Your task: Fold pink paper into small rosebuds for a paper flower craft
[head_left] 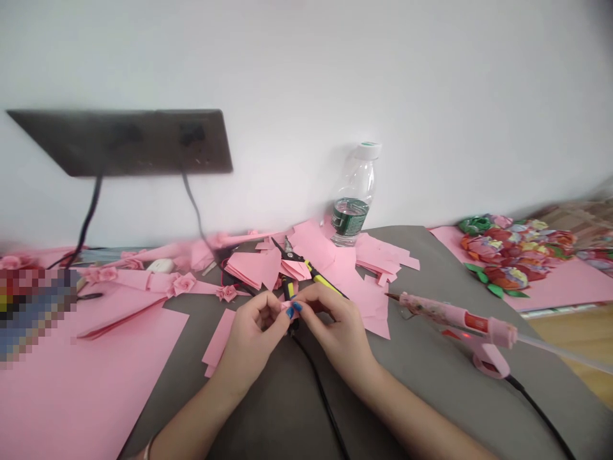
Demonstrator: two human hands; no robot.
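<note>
My left hand (255, 335) and my right hand (335, 319) meet at the middle of the table, fingertips pinched together. Between them is a small piece of pink paper (286, 306), mostly covered by the fingers. Just beyond the hands lie scissors (322, 278) with black and yellow handles, among stacks of pink paper pieces (253, 267). More cut pink sheets (313, 246) spread behind and to the right. A few pink strips (220, 338) rest beside my left hand.
A pink glue gun (454, 319) with a lit red light and cord stands at the right. Behind are a plastic bottle (352, 198) and a wall socket panel (143, 142) with cables. Paper flowers (517, 249) lie far right; pink paper roses (182, 283) and large sheets (86, 383) left.
</note>
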